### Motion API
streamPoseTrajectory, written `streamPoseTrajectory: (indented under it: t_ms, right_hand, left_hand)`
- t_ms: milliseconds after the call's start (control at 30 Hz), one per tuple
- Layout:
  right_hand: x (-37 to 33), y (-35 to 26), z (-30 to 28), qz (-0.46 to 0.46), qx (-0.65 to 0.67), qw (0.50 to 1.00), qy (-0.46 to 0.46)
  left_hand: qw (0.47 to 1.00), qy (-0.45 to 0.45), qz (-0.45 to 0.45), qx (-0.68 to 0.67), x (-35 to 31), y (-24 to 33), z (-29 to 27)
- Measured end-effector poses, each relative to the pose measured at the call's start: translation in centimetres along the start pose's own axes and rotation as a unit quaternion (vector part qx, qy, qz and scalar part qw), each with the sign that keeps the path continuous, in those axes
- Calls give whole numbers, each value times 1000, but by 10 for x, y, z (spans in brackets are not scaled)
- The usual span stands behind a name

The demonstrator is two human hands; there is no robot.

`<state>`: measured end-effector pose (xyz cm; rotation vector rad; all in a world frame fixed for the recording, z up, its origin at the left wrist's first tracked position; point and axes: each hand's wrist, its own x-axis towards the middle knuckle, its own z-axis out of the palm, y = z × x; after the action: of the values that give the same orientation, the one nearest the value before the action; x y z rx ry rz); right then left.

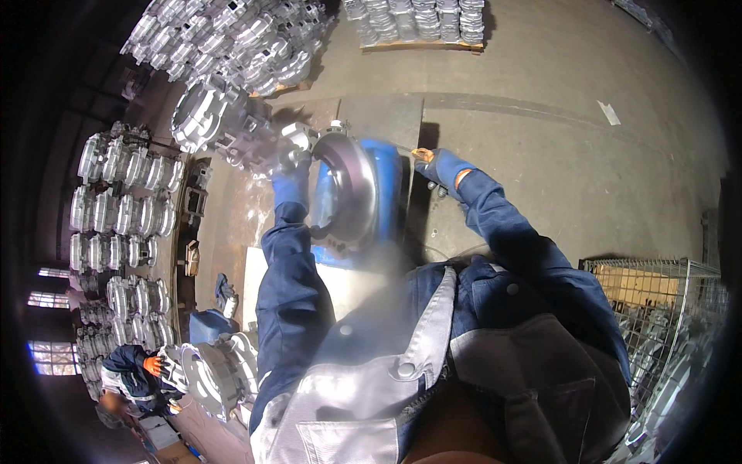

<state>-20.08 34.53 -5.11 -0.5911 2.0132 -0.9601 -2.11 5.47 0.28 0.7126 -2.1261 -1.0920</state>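
Note:
In front of me a large ring-shaped metal casting (362, 189) stands on edge against a blue support (389, 182). My left hand (292, 158), in a glove with a blue cuff, is at the casting's left edge, with its fingers closed on a projecting lug. Blur and glare hide part of the grip. To the right of the blue support is my right hand (433, 164), apart from the casting. Its orange-tipped glove fingers are curled together around something thin that points toward the casting; its kind is too small to make out.
Stacked metal castings (239, 39) rise at the far left, and more castings (124, 201) line the left side. A loaded pallet (421, 46) stands at the back. At right is a wire cage (649, 286). A co-worker with an orange glove (152, 365) handles a casting (209, 379) at lower left.

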Motion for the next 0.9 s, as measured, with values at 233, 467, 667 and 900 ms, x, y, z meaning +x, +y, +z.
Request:
streamPoseTrajectory:
  t_ms: [233, 467, 667, 900]
  right_hand:
    - [-12, -7, 2, -3, 21, 1000, -4]
    - [-6, 6, 4, 22, 23, 999, -15]
    - [31, 50, 13, -57, -10, 998, 11]
    - [49, 66, 30, 7, 35, 999, 8]
  left_hand:
    - [1000, -4, 18, 22, -2, 0, -1]
    - [998, 6, -28, -51, -1, 7, 2]
    - [998, 27, 7, -50, 3, -5, 3]
    - [999, 35, 19, 5, 18, -32, 2]
